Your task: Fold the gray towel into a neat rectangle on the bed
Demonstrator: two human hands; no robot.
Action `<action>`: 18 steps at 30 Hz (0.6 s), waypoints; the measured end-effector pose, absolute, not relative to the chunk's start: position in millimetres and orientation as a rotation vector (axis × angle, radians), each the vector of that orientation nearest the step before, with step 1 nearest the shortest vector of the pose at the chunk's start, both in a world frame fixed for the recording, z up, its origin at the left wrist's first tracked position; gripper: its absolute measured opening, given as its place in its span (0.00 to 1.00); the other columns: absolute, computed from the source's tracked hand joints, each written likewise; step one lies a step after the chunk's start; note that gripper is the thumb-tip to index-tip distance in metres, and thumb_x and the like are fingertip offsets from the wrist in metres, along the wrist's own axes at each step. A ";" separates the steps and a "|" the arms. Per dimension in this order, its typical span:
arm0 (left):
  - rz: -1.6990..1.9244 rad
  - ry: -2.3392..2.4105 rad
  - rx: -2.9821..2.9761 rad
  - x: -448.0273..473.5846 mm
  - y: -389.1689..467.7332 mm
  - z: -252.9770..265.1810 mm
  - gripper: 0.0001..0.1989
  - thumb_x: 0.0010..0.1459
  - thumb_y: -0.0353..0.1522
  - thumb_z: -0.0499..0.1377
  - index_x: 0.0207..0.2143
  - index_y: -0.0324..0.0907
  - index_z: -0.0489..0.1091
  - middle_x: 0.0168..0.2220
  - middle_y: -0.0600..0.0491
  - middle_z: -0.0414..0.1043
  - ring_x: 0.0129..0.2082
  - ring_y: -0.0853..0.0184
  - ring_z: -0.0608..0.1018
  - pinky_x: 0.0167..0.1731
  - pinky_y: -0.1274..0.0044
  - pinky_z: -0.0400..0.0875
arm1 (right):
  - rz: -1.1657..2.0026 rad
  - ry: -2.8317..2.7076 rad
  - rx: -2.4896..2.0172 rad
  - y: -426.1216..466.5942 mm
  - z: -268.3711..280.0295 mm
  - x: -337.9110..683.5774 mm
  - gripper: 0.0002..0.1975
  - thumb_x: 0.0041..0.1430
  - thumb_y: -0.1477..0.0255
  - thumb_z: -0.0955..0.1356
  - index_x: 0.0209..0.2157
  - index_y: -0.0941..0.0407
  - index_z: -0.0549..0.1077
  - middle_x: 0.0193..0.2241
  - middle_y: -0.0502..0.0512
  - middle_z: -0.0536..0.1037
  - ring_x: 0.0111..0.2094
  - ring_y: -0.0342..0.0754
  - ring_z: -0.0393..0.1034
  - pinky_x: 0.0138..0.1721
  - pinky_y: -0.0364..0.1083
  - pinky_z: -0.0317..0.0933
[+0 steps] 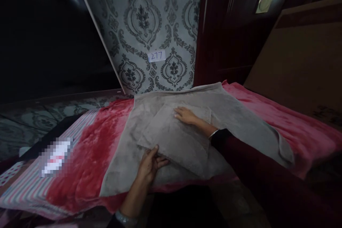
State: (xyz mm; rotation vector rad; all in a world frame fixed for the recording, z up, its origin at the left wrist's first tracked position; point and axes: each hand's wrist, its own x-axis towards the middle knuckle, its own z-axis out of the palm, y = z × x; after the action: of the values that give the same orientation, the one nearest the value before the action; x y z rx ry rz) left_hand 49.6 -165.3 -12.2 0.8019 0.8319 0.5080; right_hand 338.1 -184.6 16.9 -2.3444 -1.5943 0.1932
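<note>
Folded cloth lies on grey blanket. Right hand rests on it, fingers slightly spread; left hand at near edge, pinch uncertain. Step, I judge: smoothing. Next likely calls for steadying that edge.

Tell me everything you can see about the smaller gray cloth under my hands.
The smaller gray cloth is plain, roughly four-sided and soft-looking, perhaps plush. It lies mostly flat and slightly rumpled on a larger gray cloth of similar color, turned at an angle to it. The right hand rests spread on its far part. The left hand is at its near-left edge; whether any fingers reach underneath is unclear.
</note>
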 end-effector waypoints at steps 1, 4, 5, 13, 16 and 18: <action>0.499 0.835 0.801 50.0 -164.9 -10.9 0.19 0.51 0.33 0.70 0.43 0.38 0.68 0.35 0.46 0.79 0.27 0.57 0.83 0.27 0.67 0.81 | 0.210 -1.633 -2.358 -185.7 9.4 331.9 0.30 0.72 0.56 0.58 0.70 0.51 0.59 0.71 0.58 0.54 0.71 0.63 0.46 0.67 0.65 0.46; 0.519 0.859 0.804 52.5 -165.9 -9.3 0.15 0.53 0.31 0.69 0.38 0.39 0.67 0.32 0.48 0.78 0.25 0.60 0.82 0.25 0.70 0.81 | 0.165 -1.720 -2.390 -188.5 -3.6 323.0 0.30 0.72 0.55 0.56 0.71 0.47 0.56 0.73 0.55 0.49 0.72 0.64 0.40 0.67 0.70 0.40; 0.540 0.872 0.803 53.5 -166.8 -9.9 0.15 0.53 0.31 0.69 0.37 0.40 0.65 0.31 0.49 0.78 0.24 0.61 0.82 0.24 0.71 0.80 | 0.134 -1.740 -2.391 -189.0 -5.7 322.9 0.30 0.73 0.54 0.55 0.71 0.47 0.55 0.73 0.55 0.48 0.72 0.63 0.39 0.67 0.70 0.38; 0.597 0.881 0.806 54.3 -170.6 -14.7 0.16 0.51 0.30 0.70 0.34 0.42 0.64 0.29 0.51 0.76 0.24 0.61 0.82 0.25 0.70 0.81 | 0.143 -1.770 -2.371 -181.0 -1.4 344.3 0.31 0.72 0.53 0.56 0.71 0.47 0.56 0.73 0.55 0.49 0.72 0.59 0.41 0.69 0.62 0.39; 0.595 0.888 0.812 52.8 -169.8 -18.1 0.17 0.50 0.31 0.71 0.34 0.42 0.64 0.30 0.51 0.76 0.25 0.59 0.82 0.27 0.68 0.81 | 0.201 -1.736 -2.399 -173.3 1.9 351.9 0.32 0.72 0.52 0.56 0.72 0.47 0.54 0.73 0.54 0.47 0.72 0.59 0.40 0.69 0.62 0.38; 0.609 0.900 0.820 53.2 -169.4 -21.1 0.17 0.50 0.32 0.71 0.35 0.43 0.64 0.29 0.52 0.75 0.25 0.60 0.82 0.27 0.69 0.81 | 0.233 -1.689 -2.415 -167.3 2.5 356.4 0.32 0.72 0.52 0.55 0.72 0.46 0.53 0.73 0.53 0.47 0.73 0.58 0.39 0.69 0.62 0.37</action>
State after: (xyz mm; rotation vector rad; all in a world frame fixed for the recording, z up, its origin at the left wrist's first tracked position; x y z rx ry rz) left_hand 53.2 -169.4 -21.1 0.8203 0.9004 0.6086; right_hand 356.4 -167.3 2.5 -2.4149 -1.6887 0.2331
